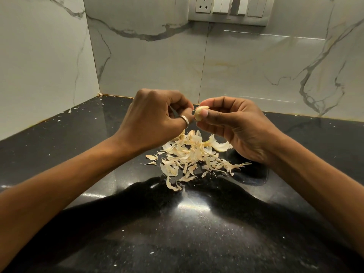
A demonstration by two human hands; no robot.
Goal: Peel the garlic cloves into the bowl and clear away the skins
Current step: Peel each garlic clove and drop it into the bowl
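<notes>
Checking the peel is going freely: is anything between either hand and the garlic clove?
Nothing visible. The right hand pinches the garlic clove directly, and the left hand picks at its side. The skins lie on the counter below, clear of both. No bowl is in view.
</notes>
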